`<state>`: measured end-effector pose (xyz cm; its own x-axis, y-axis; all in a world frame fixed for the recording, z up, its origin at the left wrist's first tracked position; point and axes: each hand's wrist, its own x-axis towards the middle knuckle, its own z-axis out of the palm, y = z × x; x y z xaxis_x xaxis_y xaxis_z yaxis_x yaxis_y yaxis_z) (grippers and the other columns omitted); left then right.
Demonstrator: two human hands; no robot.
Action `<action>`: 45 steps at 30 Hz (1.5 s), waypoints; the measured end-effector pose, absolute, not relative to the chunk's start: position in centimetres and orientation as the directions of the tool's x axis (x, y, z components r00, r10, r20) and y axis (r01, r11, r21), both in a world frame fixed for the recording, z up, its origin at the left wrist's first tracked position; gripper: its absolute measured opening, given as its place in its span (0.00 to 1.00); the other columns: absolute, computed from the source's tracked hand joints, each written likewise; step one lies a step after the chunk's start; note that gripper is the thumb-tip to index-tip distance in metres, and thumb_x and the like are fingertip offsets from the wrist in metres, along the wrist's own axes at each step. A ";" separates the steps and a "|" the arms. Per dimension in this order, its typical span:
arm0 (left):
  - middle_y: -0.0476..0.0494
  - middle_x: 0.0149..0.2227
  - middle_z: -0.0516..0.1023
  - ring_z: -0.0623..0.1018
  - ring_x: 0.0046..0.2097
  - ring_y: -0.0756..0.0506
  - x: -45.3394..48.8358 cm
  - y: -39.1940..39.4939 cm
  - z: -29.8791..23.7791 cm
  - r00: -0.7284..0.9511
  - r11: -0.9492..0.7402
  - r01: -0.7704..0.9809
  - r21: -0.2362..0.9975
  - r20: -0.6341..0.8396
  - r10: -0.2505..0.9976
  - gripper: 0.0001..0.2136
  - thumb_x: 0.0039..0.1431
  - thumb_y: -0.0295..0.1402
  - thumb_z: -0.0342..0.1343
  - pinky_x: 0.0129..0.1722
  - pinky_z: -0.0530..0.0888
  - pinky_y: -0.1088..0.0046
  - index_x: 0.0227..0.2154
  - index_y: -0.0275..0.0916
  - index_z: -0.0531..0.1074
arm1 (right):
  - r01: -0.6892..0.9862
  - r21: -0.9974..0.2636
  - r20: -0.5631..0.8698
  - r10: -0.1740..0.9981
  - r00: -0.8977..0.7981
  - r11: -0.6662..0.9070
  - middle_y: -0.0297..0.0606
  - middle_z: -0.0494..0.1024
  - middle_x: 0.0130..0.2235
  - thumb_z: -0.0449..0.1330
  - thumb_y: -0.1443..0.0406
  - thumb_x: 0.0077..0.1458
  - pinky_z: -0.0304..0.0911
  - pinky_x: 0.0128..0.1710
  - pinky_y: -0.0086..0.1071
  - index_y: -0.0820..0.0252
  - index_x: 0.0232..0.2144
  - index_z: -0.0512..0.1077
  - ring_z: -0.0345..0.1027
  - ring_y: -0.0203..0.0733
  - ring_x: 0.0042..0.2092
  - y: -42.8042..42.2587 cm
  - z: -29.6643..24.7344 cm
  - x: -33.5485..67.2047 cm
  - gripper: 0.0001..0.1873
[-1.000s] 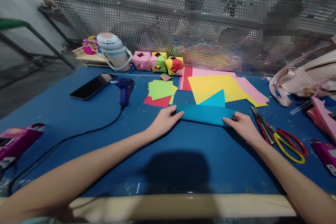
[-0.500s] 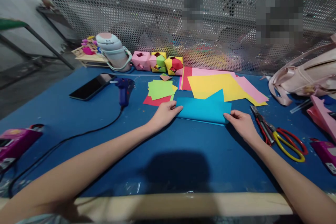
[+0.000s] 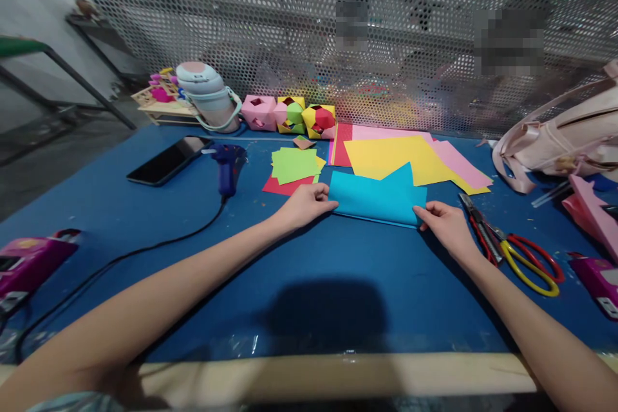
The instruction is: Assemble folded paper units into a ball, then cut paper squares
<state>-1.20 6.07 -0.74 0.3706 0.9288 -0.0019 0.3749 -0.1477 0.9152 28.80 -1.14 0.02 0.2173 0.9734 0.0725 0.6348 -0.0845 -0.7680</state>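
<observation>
Bright blue folded paper, flat-sided

bare-armed, with a strip of pale clothing at lower left
the left hand and right hand are ungloved, the left forearm and right forearm uncovered; the clothing is greyish blue-green, faintly streaked, cut off by the bottom edge.
</observation>
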 end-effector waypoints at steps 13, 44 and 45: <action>0.57 0.18 0.64 0.62 0.23 0.53 -0.6 7.6 -1.0 0.294 -0.094 0.450 0.888 -0.048 0.955 0.10 0.41 0.34 0.60 0.25 0.58 0.76 0.22 0.39 0.64 | 0.718 -0.695 0.067 0.990 0.126 -0.044 0.28 0.61 0.18 0.58 0.49 0.46 0.48 0.24 0.30 0.56 0.16 0.60 0.52 0.35 0.23 -2.0 0.4 28.9 0.21; 0.57 0.17 0.66 0.63 0.20 0.53 -1.1 8.5 -1.5 0.388 -0.060 0.406 0.912 -0.113 0.915 0.08 0.39 0.31 0.60 0.23 0.58 0.76 0.24 0.38 0.67 | 0.794 -0.607 0.070 0.994 0.081 -0.022 0.29 0.57 0.18 0.57 0.46 0.46 0.47 0.22 0.30 0.56 0.16 0.59 0.51 0.35 0.23 -2.1 0.8 28.9 0.23; 0.57 0.17 0.66 0.63 0.20 0.53 -1.1 8.5 -1.5 0.386 -0.063 0.412 0.909 -0.112 0.916 0.08 0.39 0.31 0.60 0.23 0.59 0.76 0.24 0.38 0.67 | 0.792 -0.610 0.069 0.994 0.082 -0.023 0.29 0.57 0.18 0.57 0.46 0.46 0.47 0.22 0.30 0.56 0.16 0.59 0.51 0.35 0.23 -2.1 0.8 28.9 0.23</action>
<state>-1.13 8.53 -1.55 0.3862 0.9156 -0.1118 0.4122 -0.0628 0.9089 28.88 -2.06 0.80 0.0823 0.9942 0.0692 0.7920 -0.0231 -0.6101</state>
